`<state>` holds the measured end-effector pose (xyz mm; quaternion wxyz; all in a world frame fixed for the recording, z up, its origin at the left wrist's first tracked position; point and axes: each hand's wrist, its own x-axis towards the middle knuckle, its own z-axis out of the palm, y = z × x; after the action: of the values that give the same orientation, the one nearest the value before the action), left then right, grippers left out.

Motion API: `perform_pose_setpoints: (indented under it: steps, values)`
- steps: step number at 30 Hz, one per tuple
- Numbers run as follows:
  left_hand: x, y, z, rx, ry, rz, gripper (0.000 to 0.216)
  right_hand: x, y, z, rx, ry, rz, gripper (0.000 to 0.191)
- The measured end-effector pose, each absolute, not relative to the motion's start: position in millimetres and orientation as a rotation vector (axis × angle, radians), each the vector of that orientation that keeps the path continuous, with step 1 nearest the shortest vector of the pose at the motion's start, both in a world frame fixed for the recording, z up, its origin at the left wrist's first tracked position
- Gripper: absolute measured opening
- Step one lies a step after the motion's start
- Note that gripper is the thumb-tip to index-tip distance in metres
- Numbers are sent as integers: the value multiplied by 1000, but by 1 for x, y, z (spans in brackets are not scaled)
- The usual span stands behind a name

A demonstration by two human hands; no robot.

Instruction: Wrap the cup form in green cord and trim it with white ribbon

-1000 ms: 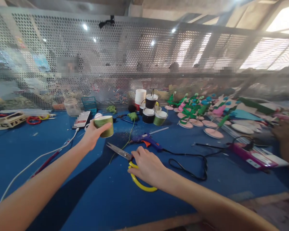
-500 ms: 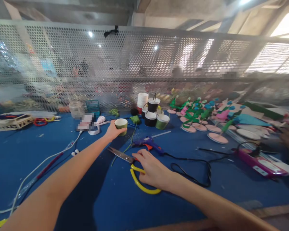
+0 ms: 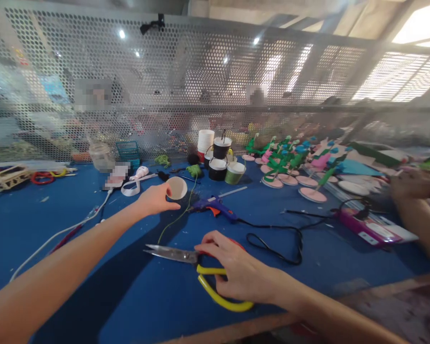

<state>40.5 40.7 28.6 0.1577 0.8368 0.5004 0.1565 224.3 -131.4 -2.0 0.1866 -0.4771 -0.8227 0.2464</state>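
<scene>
My left hand (image 3: 159, 198) is curled around the left side of a small paper cup (image 3: 178, 187), thumb below it. The cup is tipped so its pale inside faces me. Nearer the front, my right hand (image 3: 236, 263) grips large scissors (image 3: 179, 254) with red and yellow handles. Their blades point left and stand slightly apart. A thin green yarn strand (image 3: 175, 220) runs from a green yarn ball (image 3: 193, 170) past the cup to just above the blades. To the right of the cup lies a blue glue gun (image 3: 215, 207) with a glue stick in its back.
Small black and green buckets (image 3: 235, 173) and stacked white cups (image 3: 205, 142) stand behind. Several green-stemmed pieces on pink discs (image 3: 312, 195) fill the right side. A purple power strip (image 3: 367, 227) sits near another person's arm (image 3: 415, 215). A white cable (image 3: 62, 234) crosses the left.
The cup has tipped from upright so its opening faces me. My right hand has brought the scissors towards the front edge, with the blades now nearly level. The camera view has shifted slightly.
</scene>
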Motion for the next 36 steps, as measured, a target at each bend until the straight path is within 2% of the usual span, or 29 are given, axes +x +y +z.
perform_pose_setpoints:
  steps: [4, 7, 9, 11, 13, 16, 23, 33, 36]
  values:
    - [45, 43, 25, 2478, 1453, 432, 27, 225, -123, 4, -1376, -2401, 670, 62]
    - [45, 49, 28, 2503, 1493, 443, 24, 233, -107, 17, -1507, -2344, 597, 45]
    - [45, 49, 32, 2510, 1516, 466, 29, 240, -91, 23, -1778, -2122, 359, 35]
    - [45, 44, 35, 2519, 1537, 515, 39, 248, -75, 23, -2065, -2020, 152, 41]
    - [44, 36, 35, 2526, 1548, 562, 44, 254, -62, 18, -2219, -2044, 164, 43]
    - [42, 23, 29, 2504, 1411, 444, 29, 260, -52, 6, -2226, -2099, 241, 35]
    - [42, 14, 14, 2395, 1169, 293, 12, 278, -52, 1, -2218, -2079, 204, 24]
    - [88, 34, 40, 2508, 1167, 580, 12, 297, -40, -6, -2472, -1789, 18, 26]
    - [108, 43, 44, 2602, 1201, 652, 20, 291, -44, -5, -2471, -1787, -1, 27]
